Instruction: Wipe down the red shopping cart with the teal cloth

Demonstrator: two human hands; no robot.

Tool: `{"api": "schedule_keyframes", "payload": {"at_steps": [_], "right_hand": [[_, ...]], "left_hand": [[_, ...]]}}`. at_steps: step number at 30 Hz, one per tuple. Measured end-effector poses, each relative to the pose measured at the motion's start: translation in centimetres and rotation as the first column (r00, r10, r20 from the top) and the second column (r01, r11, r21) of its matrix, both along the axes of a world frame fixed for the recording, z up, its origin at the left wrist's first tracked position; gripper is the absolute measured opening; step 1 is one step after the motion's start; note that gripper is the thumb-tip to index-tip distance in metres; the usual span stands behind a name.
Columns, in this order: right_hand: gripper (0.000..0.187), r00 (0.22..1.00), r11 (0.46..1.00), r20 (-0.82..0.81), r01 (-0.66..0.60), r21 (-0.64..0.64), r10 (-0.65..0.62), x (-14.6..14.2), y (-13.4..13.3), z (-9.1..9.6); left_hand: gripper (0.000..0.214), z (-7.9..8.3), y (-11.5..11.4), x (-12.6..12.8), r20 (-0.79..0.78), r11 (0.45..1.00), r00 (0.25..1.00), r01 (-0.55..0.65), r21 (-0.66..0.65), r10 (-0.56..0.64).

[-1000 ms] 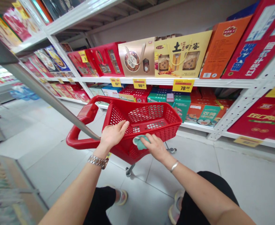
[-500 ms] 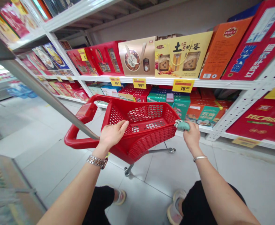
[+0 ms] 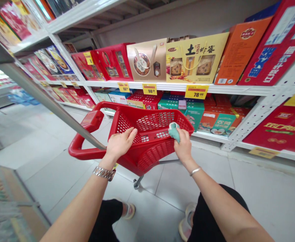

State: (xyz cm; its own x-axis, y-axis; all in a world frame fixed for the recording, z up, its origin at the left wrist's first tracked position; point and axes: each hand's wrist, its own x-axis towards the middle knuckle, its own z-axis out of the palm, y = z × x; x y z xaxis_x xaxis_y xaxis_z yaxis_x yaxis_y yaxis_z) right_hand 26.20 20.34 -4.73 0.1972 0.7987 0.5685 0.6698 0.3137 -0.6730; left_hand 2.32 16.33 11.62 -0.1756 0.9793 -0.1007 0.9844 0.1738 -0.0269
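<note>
A red plastic shopping cart (image 3: 149,154) with a perforated basket stands in front of me, its handle towards the left. My left hand (image 3: 120,143), wearing a metal watch at the wrist, is closed on the cart's near rim by the handle end; its fingertips are partly hidden. In my right hand (image 3: 184,144) is a bunched green and white cloth (image 3: 174,131), pinched between thumb and fingers. That hand is at the near rim towards the right end, the cloth showing against the basket's inside. No goods are visible in the basket.
White metal shelves (image 3: 162,86) run behind the cart with gift boxes, among them a yellow honey box (image 3: 196,60). A grey metal pole (image 3: 54,107) slants across the left. Tiled floor (image 3: 147,215) lies under my feet. A low display stand (image 3: 16,201) is at lower left.
My right hand has moved left along the cart's near rim with the cloth, from the right corner to nearer the middle. My left hand and the cart have stayed about where they were.
</note>
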Motion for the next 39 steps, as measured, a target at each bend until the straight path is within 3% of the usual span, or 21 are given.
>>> {"api": "schedule_keyframes", "payload": {"at_steps": [4, 9, 14, 19, 26, 29, 33, 35, 39], "right_hand": [[0.070, 0.970, 0.978, 0.119, -0.210, -0.007, 0.210, -4.9, -2.2, 0.8], [0.066, 0.880, 0.910, 0.240, -0.414, -0.029, 0.409, -11.1, -4.9, 3.3], [0.063, 0.818, 0.860, 0.283, -0.507, -0.059, 0.502, -13.2, -6.0, 6.0], [0.055, 0.825, 0.886, 0.323, -0.429, -0.175, 0.463, -9.5, -4.3, 7.4], [0.039, 0.913, 0.920, 0.348, -0.067, -0.386, 0.212, -1.1, -0.6, 6.8], [0.035, 0.917, 0.909, 0.397, 0.140, -0.392, 0.030, 2.7, 0.9, 5.9], [0.038, 0.871, 0.896, 0.437, 0.360, -0.260, -0.223, 6.5, 2.5, 4.0], [0.042, 0.890, 0.926, 0.390, 0.327, -0.188, -0.235, 7.0, 3.1, 3.0], [0.054, 0.955, 0.983, 0.297, 0.072, -0.170, -0.019, 5.7, 3.4, 2.2]], "left_hand": [[0.057, -0.2, 0.2, -0.2, 0.020, 1.000, 1.000, -0.022, 0.008, 0.022], [0.058, -0.5, 0.4, -0.8, 0.103, 0.999, 0.994, 0.023, 0.026, -0.026], [0.058, -0.5, 0.4, -1.4, 0.239, 0.999, 0.971, 0.014, 0.031, -0.021], [0.055, -0.5, -0.1, -1.3, 0.180, 0.998, 0.983, 0.034, 0.057, -0.044], [0.056, -0.2, -0.3, -0.6, 0.111, 0.999, 0.994, 0.013, 0.043, -0.018], [0.056, -0.1, -0.3, -0.5, 0.100, 0.999, 0.995, 0.008, 0.037, -0.012], [0.056, -0.2, -0.4, -0.6, 0.100, 0.999, 0.995, 0.009, 0.040, -0.013], [0.056, -0.2, -0.4, -0.6, 0.099, 0.999, 0.995, 0.010, 0.042, -0.014], [0.056, -0.1, -0.5, -0.5, 0.085, 0.999, 0.996, 0.011, 0.040, -0.015]]}}
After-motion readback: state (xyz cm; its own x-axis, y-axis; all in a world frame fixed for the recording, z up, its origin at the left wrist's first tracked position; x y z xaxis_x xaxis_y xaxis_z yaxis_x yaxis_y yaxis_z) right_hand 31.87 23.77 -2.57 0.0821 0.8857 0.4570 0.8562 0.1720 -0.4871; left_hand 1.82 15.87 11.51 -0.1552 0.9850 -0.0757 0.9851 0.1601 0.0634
